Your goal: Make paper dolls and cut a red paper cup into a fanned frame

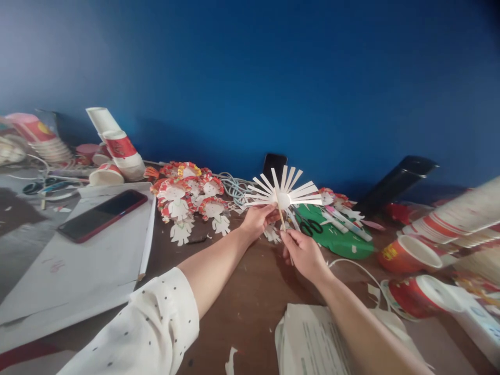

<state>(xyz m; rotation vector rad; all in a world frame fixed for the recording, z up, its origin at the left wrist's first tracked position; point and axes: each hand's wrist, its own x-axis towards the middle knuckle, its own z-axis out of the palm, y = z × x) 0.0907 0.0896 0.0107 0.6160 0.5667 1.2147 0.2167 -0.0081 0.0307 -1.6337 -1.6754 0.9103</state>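
Observation:
A white paper fan cut into radiating strips [285,197] is held up in front of me, its strips spread out. My left hand [260,220] is closed on the lower left part of it. Lower down, my right hand [303,250] pinches a thin wooden stick [282,220] that reaches up to the middle of the paper. I cannot tell whether stick and paper are joined. Black-handled scissors [311,226] lie just behind my right hand on a green sheet [344,240]. Left of my hands lie several paper figures with red, patterned edges [191,195].
A phone [103,214] rests on a white board [78,265] at left. Paper cups stand at left [122,151] and right [414,252]. A black cylinder [396,182] leans near the blue wall [250,78]. Printed paper [312,338] lies near my right forearm.

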